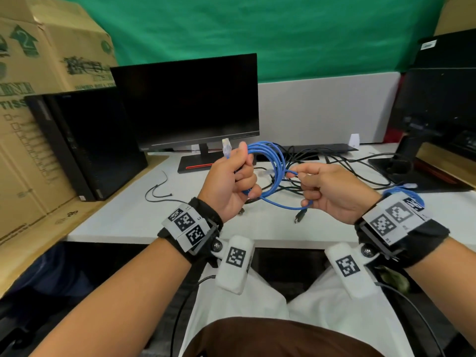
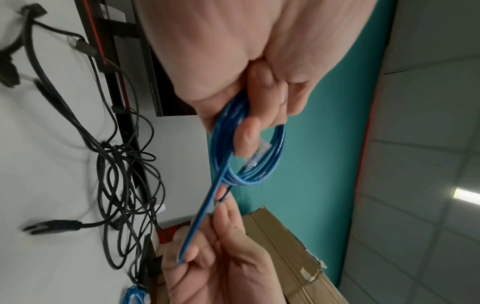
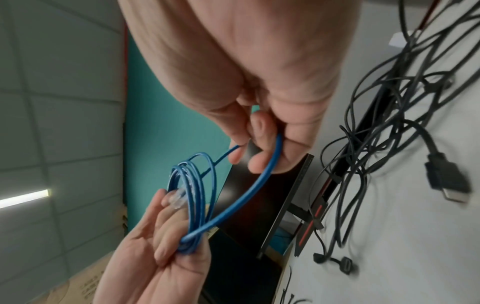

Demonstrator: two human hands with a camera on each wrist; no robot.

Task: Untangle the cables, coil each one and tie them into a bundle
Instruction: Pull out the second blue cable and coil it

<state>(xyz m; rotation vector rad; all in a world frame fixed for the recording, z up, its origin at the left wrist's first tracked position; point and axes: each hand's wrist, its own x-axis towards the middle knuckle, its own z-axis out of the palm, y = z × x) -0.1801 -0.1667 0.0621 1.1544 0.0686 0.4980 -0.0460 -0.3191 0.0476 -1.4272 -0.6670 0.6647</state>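
Both hands are up in the middle of the head view, above the near edge of the white desk (image 1: 159, 202). The left hand (image 1: 229, 181) is curled tight around a blue cable (image 1: 277, 163) that's already wound into several loops, and one clear plug (image 1: 226, 148) pokes up above the fist. The right hand (image 1: 334, 191), just right of centre, has its fingers curled and pinches a single loose strand of that same cable, which runs from the coil across to its fingertips.

The left wrist view shows the coil (image 2: 249, 148) wrapped around the left fingers (image 2: 249, 135), with a clear connector (image 2: 258, 154) lying against the loops and the straight strand dropping towards the lower middle of the frame, into the right hand (image 2: 215, 257). From the right wrist view, the strand (image 3: 249, 189) arcs from the right fingers (image 3: 262, 148) down to the coil in the lower left.

Behind the hands, centre right, a messy pile of black cables (image 1: 334, 166) lies on the desk, not sorted yet. Another blue cable (image 1: 404, 191) peeks out behind the right wrist. A dark monitor (image 1: 188, 104) stands at upper centre, a black PC tower (image 1: 85, 143) on the left, and cardboard boxes (image 1: 38, 60) in the upper left.
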